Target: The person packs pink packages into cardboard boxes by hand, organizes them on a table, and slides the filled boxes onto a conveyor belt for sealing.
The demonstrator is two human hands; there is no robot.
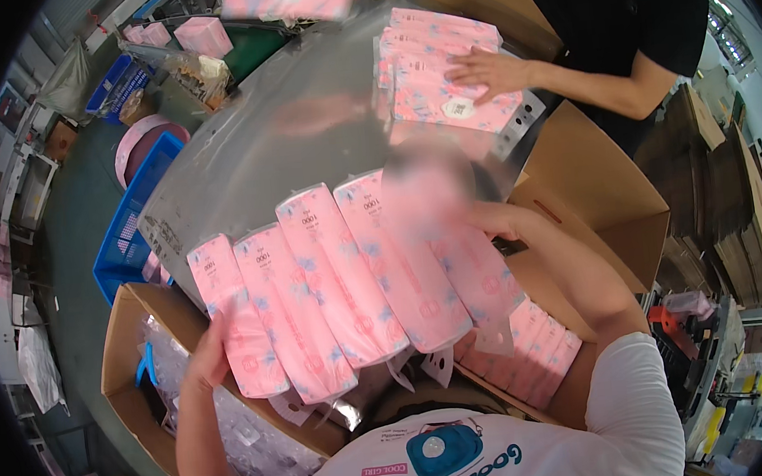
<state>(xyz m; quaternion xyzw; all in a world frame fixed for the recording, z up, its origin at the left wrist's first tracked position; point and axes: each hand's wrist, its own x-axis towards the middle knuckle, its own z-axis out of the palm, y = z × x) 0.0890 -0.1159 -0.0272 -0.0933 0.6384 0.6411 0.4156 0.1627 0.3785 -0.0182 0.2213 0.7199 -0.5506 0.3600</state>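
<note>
A row of several pink, blue-flowered tissue packs (322, 288) stands side by side in front of me, at the near edge of the metal table. My left hand (209, 348) presses against the left end of the row, fingers partly behind the outer pack. At the other end, my right hand (494, 219) grips the rightmost pack, its fingertips partly hidden. Between them the packs are squeezed together and fan slightly. A blurred patch covers the upper right of the row. Below it, more pink packs (536, 351) lie inside an open carton (626, 189).
Across the metal table (272, 130), a co-worker's hand (486, 73) rests on a stack of similar packs (440, 83). A carton with clear plastic film (244, 431) stands at my left, by a blue crate (126, 228). Flattened cardboard (698, 183) is piled at right.
</note>
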